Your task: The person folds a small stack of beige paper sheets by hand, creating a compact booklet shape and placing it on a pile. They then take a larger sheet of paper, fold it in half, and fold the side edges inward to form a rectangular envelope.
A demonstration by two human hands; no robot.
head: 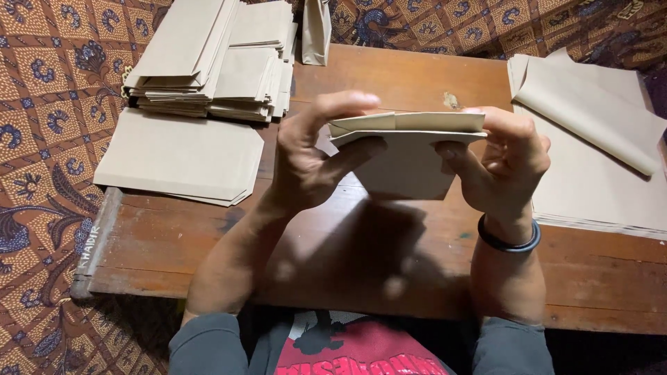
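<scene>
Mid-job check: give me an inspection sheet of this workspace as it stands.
Surface: low wooden table, worn and stained, with writing on its left edge.
Job's things: folded brown paper piece, held above the table.
Clutter: stack of folded paper bags at back left; flat folded sheets in front of it; pile of unfolded paper sheets at right, top sheet curled over; one upright paper bag at the back edge.
Grippers: left hand and right hand pinch the piece at either end; dark wristband on the right wrist.
Cables: nothing seen.
Surroundings: patterned brown and blue cloth around the table.
</scene>
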